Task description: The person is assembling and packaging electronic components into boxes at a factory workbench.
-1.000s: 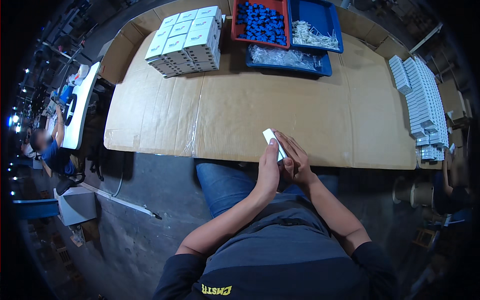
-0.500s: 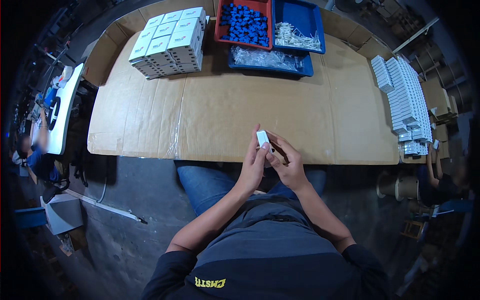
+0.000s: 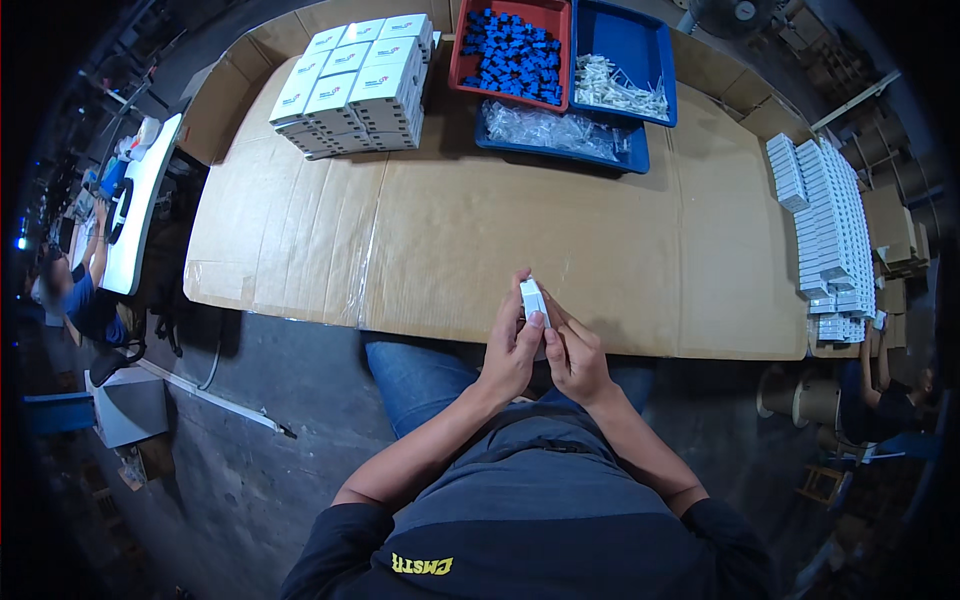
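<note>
A small white box-shaped piece (image 3: 532, 297) is gripped between my two hands, just above the table's near edge. My left hand (image 3: 511, 345) is closed round its left side, the thumb lying on its lower end. From the right, my right hand (image 3: 577, 358) closes on the same piece, its thumb near the bottom and its fingers behind. The hands hide the lower part and the underside of the piece, so its exact kind is unclear.
Stacked white boxes (image 3: 350, 90) stand at the far left of the cardboard-covered table (image 3: 480, 230). Behind its middle are a red tray (image 3: 566, 60) of blue parts, a blue tray (image 3: 668, 60) of white pieces, and another blue tray (image 3: 632, 158) of clear bags. White boxes (image 3: 825, 230) line the right end. People work at both sides.
The view has shifted, so the table and trays sit lower and further right. My right fingers have drawn closer round the white piece, which both hands still hold.
</note>
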`<action>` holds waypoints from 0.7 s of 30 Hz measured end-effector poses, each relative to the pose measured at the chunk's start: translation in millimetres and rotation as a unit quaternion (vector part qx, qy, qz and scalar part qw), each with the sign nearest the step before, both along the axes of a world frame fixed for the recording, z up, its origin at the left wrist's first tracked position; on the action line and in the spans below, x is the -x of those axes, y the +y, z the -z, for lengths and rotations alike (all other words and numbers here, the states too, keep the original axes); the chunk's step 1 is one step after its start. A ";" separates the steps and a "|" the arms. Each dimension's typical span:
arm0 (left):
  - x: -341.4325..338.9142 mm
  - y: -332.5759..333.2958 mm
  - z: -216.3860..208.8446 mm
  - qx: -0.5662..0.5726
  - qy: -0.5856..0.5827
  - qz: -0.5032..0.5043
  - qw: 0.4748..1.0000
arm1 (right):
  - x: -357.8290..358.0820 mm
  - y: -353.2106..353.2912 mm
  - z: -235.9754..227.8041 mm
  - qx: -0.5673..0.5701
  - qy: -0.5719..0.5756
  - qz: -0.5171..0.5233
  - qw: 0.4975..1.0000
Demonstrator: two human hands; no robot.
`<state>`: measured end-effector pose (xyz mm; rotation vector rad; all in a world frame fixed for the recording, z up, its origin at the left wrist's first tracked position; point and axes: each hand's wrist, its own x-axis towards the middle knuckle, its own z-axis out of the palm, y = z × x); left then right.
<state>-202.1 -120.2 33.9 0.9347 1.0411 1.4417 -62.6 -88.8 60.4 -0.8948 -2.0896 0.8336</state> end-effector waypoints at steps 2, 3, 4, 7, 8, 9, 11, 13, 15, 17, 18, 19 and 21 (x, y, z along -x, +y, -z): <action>0.2 2.6 2.6 -0.001 0.004 0.000 1.000 | 2.5 1.8 0.6 -0.014 0.007 0.014 1.000; 0.1 3.6 3.3 -0.004 0.008 0.000 1.000 | 2.3 3.1 2.1 -0.011 0.008 0.015 1.000; -0.6 4.6 3.4 -0.001 0.008 0.002 1.000 | 2.1 4.2 4.4 -0.020 0.005 0.015 1.000; -0.9 8.2 1.2 -0.012 0.022 -0.013 1.000 | 2.9 6.5 3.2 -0.014 0.011 0.021 1.000; -0.2 8.5 0.2 -0.011 0.016 -0.006 1.000 | 3.1 6.7 2.0 -0.001 0.019 0.025 1.000; 0.7 8.8 0.0 -0.011 0.011 0.001 1.000 | 3.8 7.3 2.6 0.002 0.020 0.026 0.999; 2.4 10.6 3.6 -0.013 0.022 -0.005 1.000 | 5.4 9.5 4.1 0.003 0.025 0.017 1.000; 5.0 12.6 5.5 -0.015 0.033 -0.010 0.999 | 6.3 13.7 2.9 0.038 0.047 0.008 0.998; 11.1 16.2 1.4 -0.040 0.105 -0.001 0.994 | 5.3 17.0 -1.5 0.130 0.092 0.004 0.987; 18.0 19.2 -3.3 -0.066 0.177 0.009 0.982 | 6.5 19.7 -1.2 0.205 0.147 0.048 0.966; 21.1 20.0 -4.1 -0.079 0.213 0.014 0.974 | 7.6 21.6 -2.9 0.276 0.200 0.089 0.936; 24.6 20.8 -3.4 -0.078 0.213 0.016 0.974 | 4.2 24.6 -8.6 0.433 0.230 0.084 0.868; 28.5 25.0 -0.8 -0.167 0.382 0.014 0.909 | 1.8 28.8 -11.4 0.497 0.224 0.075 0.835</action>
